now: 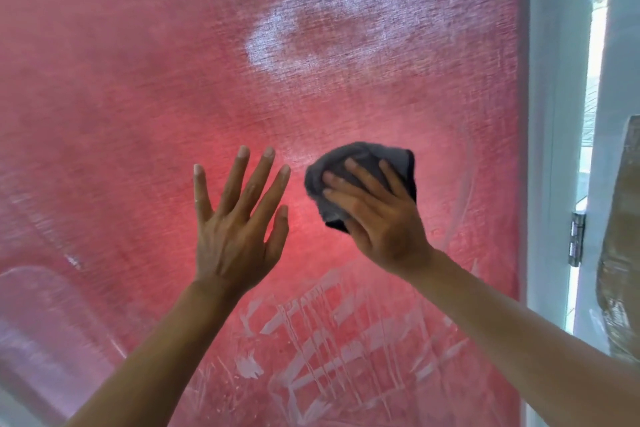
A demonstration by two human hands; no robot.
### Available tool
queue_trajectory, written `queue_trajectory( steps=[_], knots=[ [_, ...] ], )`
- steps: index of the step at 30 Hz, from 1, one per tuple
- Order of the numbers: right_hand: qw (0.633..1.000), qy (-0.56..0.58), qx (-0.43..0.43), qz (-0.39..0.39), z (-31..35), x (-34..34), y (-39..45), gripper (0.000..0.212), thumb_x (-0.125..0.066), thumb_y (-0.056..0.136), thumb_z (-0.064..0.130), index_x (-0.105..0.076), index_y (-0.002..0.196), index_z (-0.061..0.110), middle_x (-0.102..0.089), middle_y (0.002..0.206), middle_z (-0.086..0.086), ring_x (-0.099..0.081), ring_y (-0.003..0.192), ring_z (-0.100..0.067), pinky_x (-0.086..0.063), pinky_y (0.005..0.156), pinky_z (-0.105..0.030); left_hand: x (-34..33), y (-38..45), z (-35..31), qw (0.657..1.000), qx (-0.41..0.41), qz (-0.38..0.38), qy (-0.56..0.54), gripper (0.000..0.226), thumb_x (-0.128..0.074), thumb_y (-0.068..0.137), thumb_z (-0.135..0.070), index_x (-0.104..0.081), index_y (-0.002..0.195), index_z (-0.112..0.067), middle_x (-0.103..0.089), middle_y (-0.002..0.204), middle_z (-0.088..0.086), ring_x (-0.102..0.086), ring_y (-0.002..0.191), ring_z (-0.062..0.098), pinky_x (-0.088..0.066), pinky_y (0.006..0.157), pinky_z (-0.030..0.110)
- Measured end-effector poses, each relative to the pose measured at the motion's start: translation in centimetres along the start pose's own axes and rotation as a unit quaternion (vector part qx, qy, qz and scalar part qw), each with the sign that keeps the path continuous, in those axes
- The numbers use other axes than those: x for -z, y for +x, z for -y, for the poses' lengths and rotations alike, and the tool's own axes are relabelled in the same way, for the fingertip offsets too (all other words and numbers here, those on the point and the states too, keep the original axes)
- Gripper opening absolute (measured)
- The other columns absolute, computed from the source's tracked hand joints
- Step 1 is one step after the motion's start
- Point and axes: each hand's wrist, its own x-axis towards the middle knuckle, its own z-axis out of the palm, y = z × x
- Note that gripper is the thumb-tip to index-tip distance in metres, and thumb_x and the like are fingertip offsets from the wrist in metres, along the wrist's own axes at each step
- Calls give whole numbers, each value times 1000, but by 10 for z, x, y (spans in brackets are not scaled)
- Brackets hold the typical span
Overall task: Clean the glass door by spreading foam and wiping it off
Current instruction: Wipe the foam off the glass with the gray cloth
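Pressing a bunched grey cloth to the glass door, the right hand wipes foam streaks while the left hand, fingers spread and holding nothing, steadies against the pane.

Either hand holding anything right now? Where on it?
The right hand holds a bunched dark grey cloth against the glass door, fingers spread over the wad's near side. The left hand is open, fingers spread, holding nothing.

A red woven curtain hangs behind the pane. At the right, a metal hinge sits on the white frame, beside a brownish plastic-wrapped object.
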Motion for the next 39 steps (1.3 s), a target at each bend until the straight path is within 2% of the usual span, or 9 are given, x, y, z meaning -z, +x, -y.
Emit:
queue_trajectory(
  steps=[6, 13, 19, 21, 25, 27, 32, 34, 39],
  knots=[
    [957, 10, -245, -155, -16, -6, 46, 34, -43, 108, 20, -63, 133, 9, -56, 148, -1, -35, 150, -26, -12, 127, -50, 0, 1, 0, 1000, 2, -1, -7, 49, -53, 104, -23, -47, 152, -14, -32, 165, 6, -26, 155, 32, -5, 121, 70],
    [1000, -4, 10, 10, -5, 1, -19, 33, -49, 107, 20, -64, 135, 15, -54, 149, 2, -43, 146, -23, -22, 123, -52, 0, 1, -1, 1000, 4, -5, -1, 48, -53, 103, -23, -50, 151, -14, -36, 164, 7, -28, 154, 32, -6, 121, 69],
    [952, 19, -265, -155, -21, 0, 43, 34, -45, 108, 21, -59, 137, 11, -53, 151, -1, -34, 151, -25, -10, 127, -51, 0, 1, -1, 1000, 5, -4, -8, 49, -53, 104, -24, -48, 151, -14, -36, 164, 8, -27, 154, 33, -4, 122, 69],
    [964, 29, -224, -138, -13, -4, 49, 35, -46, 108, 21, -59, 139, 11, -53, 151, 0, -34, 151, -27, -10, 127, -52, 0, 1, -1, 1000, 5, -3, -8, 49, -52, 104, -24, -48, 151, -14, -36, 164, 8, -27, 154, 33, -5, 121, 70],
    [999, 9, -31, -9, 0, -2, 11, 33, -50, 107, 22, -65, 135, 13, -53, 150, 2, -39, 149, -24, -19, 124, -54, -1, 0, 0, 1000, 4, -3, -3, 49, -51, 104, -25, -49, 152, -15, -35, 164, 7, -27, 154, 32, -7, 121, 70],
    [1000, -14, -5, 2, -8, 3, 4, 33, -52, 106, 20, -65, 135, 14, -52, 149, 3, -41, 147, -23, -22, 123, -53, -1, 0, 0, 1000, 5, -5, -4, 49, -52, 103, -25, -49, 151, -15, -36, 164, 7, -27, 154, 32, -7, 121, 70],
    [961, -4, -236, -145, -20, -1, 46, 36, -43, 109, 24, -61, 136, 10, -50, 152, 1, -31, 151, -21, -12, 127, -52, 0, 1, -1, 1000, 4, -11, -9, 50, -54, 103, -24, -47, 152, -15, -36, 164, 8, -28, 154, 33, -5, 122, 69],
    [956, 11, -252, -149, -11, -7, 53, 35, -44, 108, 23, -61, 137, 11, -50, 152, 1, -29, 152, -21, -11, 127, -53, 0, 1, -1, 1000, 4, -10, -11, 50, -55, 103, -23, -48, 151, -14, -36, 164, 8, -28, 154, 33, -5, 122, 69],
    [1000, -5, 11, 7, -1, -2, 4, 34, -51, 106, 21, -64, 136, 14, -53, 150, 2, -41, 148, -23, -20, 124, -52, -2, 3, -3, 1000, 8, -20, -5, 48, -55, 102, -23, -52, 149, -15, -37, 163, 7, -29, 154, 32, -7, 121, 71]
  ],
)
